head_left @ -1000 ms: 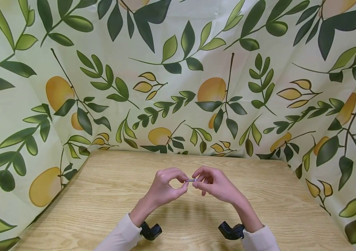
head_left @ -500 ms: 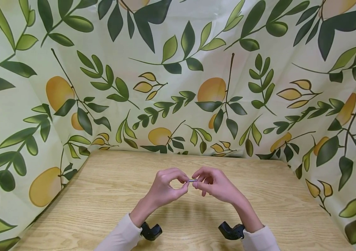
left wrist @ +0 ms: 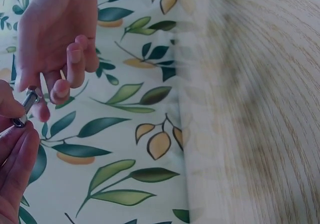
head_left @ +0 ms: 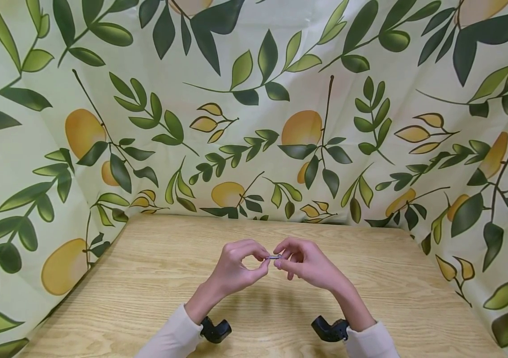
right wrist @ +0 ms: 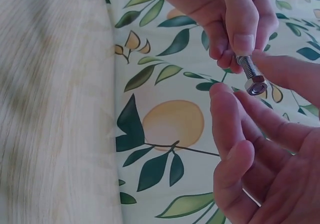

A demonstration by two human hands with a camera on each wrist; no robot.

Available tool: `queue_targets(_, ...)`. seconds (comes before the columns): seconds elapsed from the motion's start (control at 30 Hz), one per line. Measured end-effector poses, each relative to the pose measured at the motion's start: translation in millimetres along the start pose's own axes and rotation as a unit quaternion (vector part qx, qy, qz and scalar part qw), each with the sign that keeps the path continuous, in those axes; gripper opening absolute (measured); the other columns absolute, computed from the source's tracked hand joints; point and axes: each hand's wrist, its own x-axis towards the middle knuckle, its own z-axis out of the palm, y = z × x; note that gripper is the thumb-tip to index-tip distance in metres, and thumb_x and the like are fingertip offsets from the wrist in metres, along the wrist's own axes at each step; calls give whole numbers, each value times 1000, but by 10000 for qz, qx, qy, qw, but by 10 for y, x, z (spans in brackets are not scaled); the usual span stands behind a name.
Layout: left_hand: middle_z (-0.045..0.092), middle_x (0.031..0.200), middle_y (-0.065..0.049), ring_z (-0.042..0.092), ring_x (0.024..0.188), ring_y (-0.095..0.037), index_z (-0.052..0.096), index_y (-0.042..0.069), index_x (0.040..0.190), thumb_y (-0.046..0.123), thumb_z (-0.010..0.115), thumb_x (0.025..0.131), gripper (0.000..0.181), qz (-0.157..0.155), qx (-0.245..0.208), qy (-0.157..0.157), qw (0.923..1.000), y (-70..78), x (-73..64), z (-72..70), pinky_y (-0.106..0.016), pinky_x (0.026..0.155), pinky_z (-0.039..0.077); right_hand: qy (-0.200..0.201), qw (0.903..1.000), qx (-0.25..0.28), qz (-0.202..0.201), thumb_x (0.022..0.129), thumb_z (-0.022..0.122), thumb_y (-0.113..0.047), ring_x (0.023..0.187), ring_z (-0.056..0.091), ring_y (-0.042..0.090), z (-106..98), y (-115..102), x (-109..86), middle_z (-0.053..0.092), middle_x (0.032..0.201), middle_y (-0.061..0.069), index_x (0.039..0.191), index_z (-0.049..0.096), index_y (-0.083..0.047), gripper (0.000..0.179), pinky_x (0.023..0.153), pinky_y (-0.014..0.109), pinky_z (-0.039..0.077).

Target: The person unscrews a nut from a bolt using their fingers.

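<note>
Over the middle of the table, my left hand [head_left: 236, 266] pinches one end of a small metal bolt [right wrist: 248, 68] between thumb and fingertips. A shiny hex nut [right wrist: 256, 87] is on the bolt's other end, which points toward my right hand [head_left: 309, 263]. The right wrist view shows the right thumb and fingers spread loosely around the nut, with one fingertip right beside the threaded shank and a gap on the nut's other side. In the left wrist view the bolt's pinched end [left wrist: 20, 121] shows between the left fingertips.
Both hands are above a light wood-grain table [head_left: 169, 308]. A cloth [head_left: 254, 114] printed with leaves and orange fruit hangs at the back and sides. Black curved wrist mounts [head_left: 215, 329] stick out from both wrists, near the light sleeves.
Both hands stay in nearly the same place. The right fingertips shift slightly at the nut end of the bolt, so a bit more or less of that end shows; the left hand keeps its pinch.
</note>
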Motion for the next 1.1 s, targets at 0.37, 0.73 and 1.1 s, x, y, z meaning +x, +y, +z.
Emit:
queue_targets(0.37,76,80,-2,70,70,-12,74,9,83,-7,79,75,19,11,44,46,10000,-1,0,11,-14,70,59,21,9998,161,84,98,69,-17,63,69,25,8,6,1,67,86,15,106,65,-6,14,50,22,48)
queue_targets(0.73,76,79,-1,71,68,-13,74,7,83,3,73,87,5,105,24,105,9999,-11,4,7,-15,70,59,-30,9999,-18,142,102,65,-26,64,69,32,-11,13,7,71,90,14,108,70,-6,22,51,26,51)
queue_targets(1.1,76,80,-2,71,69,-12,74,8,83,-2,77,81,11,116,8,99,9999,-3,3,15,-14,70,59,56,9997,240,20,94,74,-14,62,68,19,3,17,-1,66,83,10,106,64,-4,18,50,22,48)
